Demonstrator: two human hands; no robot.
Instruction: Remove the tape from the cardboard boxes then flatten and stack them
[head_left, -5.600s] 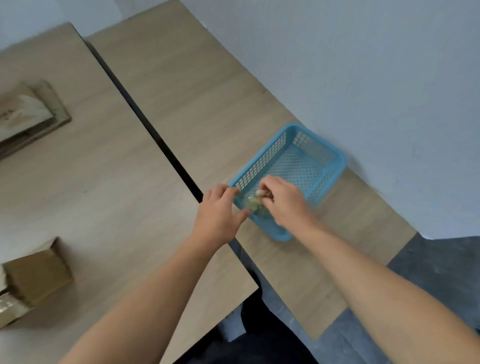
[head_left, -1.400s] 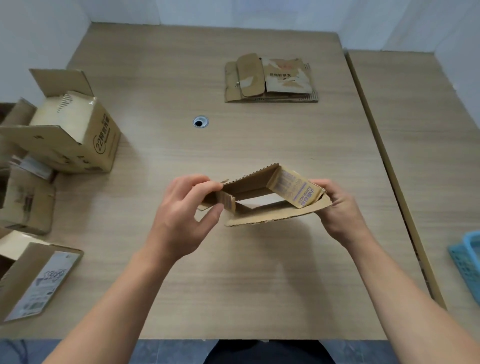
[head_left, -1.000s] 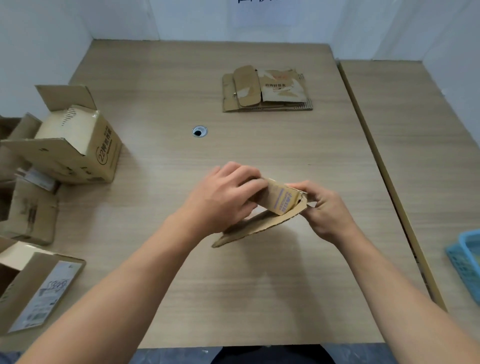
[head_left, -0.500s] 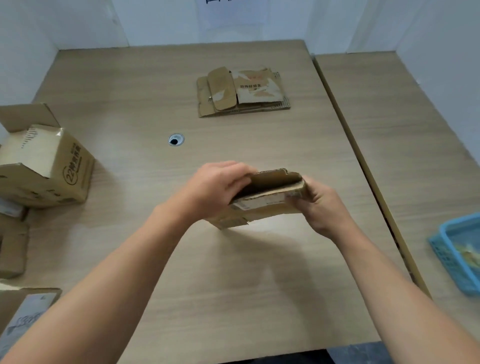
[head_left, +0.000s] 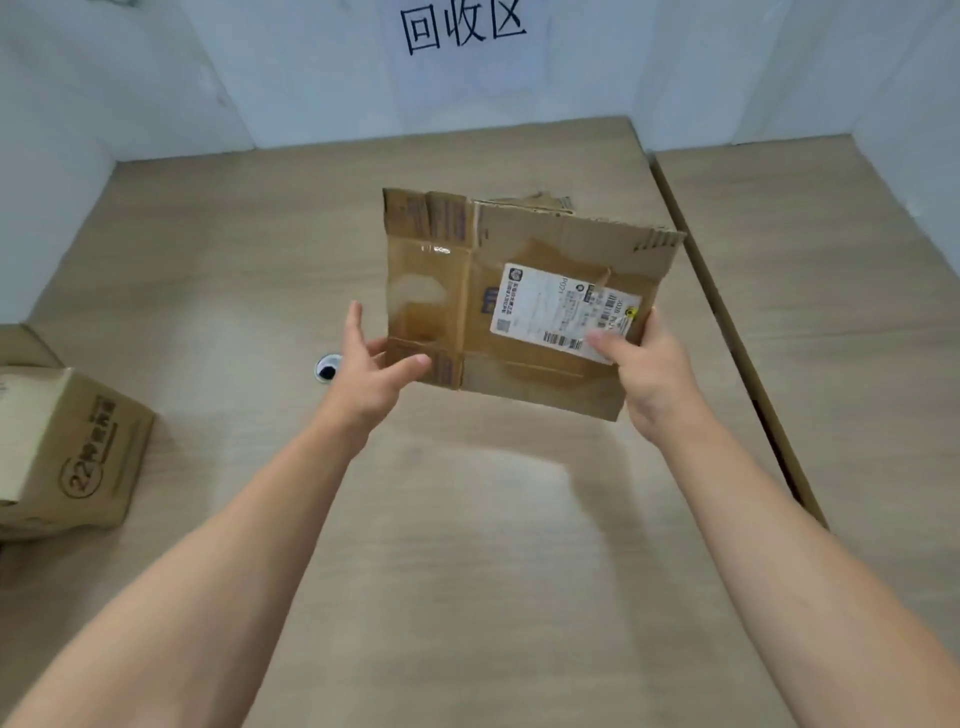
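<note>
The flattened box (head_left: 524, 306) is held in the air above the far half of the table (head_left: 467, 571), tilted so that its broad face, with the white shipping label (head_left: 566, 312), looks up at the person. The right hand (head_left: 649, 374) carries it by the near right corner: the thumb (head_left: 602, 343) lies pressed on top, over the edge of the label, while the other fingers are under the cardboard and out of sight, so it reads as a pinch. The left hand (head_left: 369, 379) is at the near left corner with its fingers straight and spread apart. The thumb reaches onto the corner, but whether it bears any weight cannot be told, so it seems to steady more than grip. Holding the sheet by its two near corners keeps it level and leaves the far edge free to lead. Just beyond that far edge, mostly hidden behind the cardboard, peeps the stack of flattened boxes (head_left: 545, 200), lying under the wall sign (head_left: 462, 26). The likely aim is therefore to lay this one on top. A glossy patch on its left half may be leftover tape, though this is uncertain. At the left edge of the table stands an unflattened box (head_left: 72, 452), so the task looks partly done.
</note>
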